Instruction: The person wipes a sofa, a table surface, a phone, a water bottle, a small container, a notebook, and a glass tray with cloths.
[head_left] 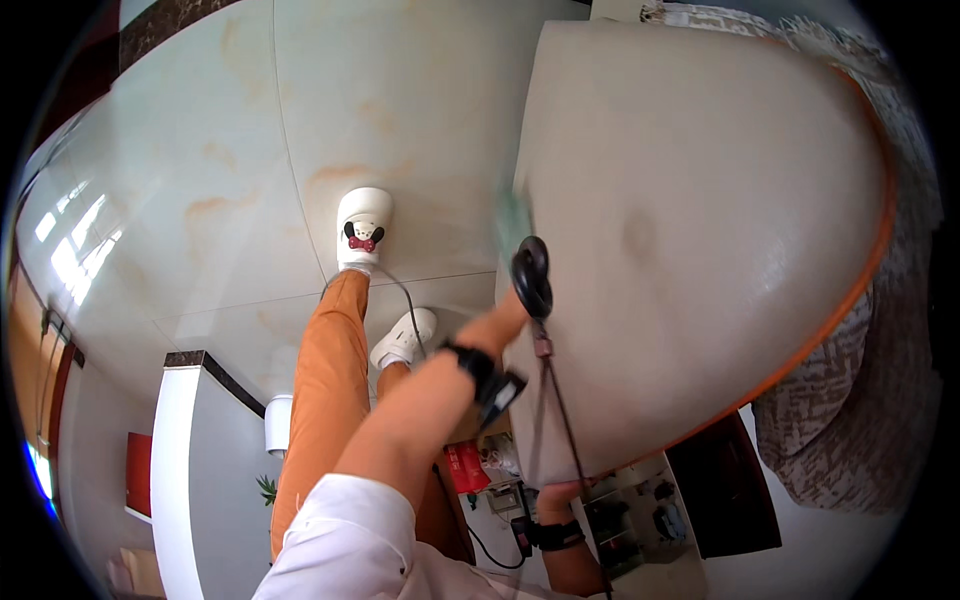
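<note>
My left hand [508,318], smeared by motion, reaches along the near left edge of a large beige padded furniture piece [700,200] with orange trim. A pale green blurred thing [513,218] shows at its fingertips and looks held; its kind cannot be made out. A black ring [532,278] on a thin dark cord hangs before that hand and covers part of it. At the padded piece's lower edge is my right hand [562,494], its fingers only partly showing. Both wrists wear black straps with small devices.
Grey-brown patterned fabric [830,420] lies along the right side. Below the padded piece stand a dark brown panel [722,487] and a compartment [650,525] with small objects. A dark cable [408,295] passes near my white shoes [364,222]. A low white wall [178,470] rises at left.
</note>
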